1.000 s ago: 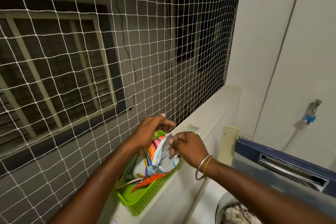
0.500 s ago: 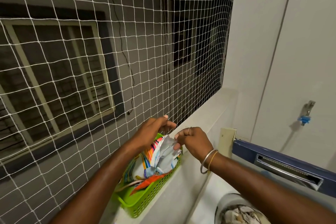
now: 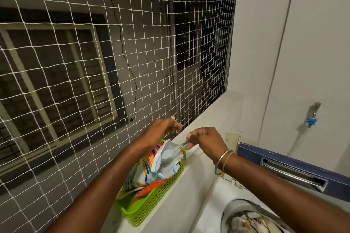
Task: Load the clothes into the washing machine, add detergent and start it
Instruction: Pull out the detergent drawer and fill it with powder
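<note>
Two hands work above a green basket (image 3: 151,208) set on the white ledge (image 3: 200,125) beside the netting. The right hand (image 3: 205,141) has its fingers pinched on the top edge of the detergent packet (image 3: 161,161), which stands in the basket. The left hand (image 3: 161,131) is curled closed just above the packet; what it holds cannot be told. Clothes (image 3: 251,222) lie in the washing machine (image 3: 214,195) drum at lower right.

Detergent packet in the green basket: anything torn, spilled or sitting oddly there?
No spill shows. The detergent packet stands upright in the green basket on the ledge, its top crumpled where both hands pull it open: left hand, right hand. The basket sits aslant along the ledge.
</note>
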{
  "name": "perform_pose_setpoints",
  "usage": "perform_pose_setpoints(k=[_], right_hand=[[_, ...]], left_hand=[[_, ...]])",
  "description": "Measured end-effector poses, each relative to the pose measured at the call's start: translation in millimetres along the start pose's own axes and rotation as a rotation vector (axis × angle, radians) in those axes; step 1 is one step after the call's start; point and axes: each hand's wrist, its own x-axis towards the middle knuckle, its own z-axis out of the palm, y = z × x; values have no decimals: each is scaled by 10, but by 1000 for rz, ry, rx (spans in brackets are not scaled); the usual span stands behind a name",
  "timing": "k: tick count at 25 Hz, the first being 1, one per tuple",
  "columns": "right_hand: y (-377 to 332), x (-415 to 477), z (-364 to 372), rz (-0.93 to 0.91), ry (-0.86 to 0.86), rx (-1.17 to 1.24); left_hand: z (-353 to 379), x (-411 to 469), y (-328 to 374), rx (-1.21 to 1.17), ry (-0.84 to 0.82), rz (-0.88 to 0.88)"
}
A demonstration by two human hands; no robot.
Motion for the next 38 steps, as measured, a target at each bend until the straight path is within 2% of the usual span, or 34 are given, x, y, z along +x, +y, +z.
perform_pose_setpoints(k=[9,18,25,30,38], right_hand=[[-198,140,-491,7,55,42],[56,956,-656,93,69,25],[500,1587,-528,190,-44,-213],[833,1811,-475,264,-3,-251],[1126,1936,-452,85,-65,-438]], left_hand=[[-1,424,-87,8,-18,-168],[82,941,-266,46,-156,-453],[126,1332,-533,86,-204,-516],[72,1394,-658,59,-187,-550],[27,1310,-620,65,-216,-538]])
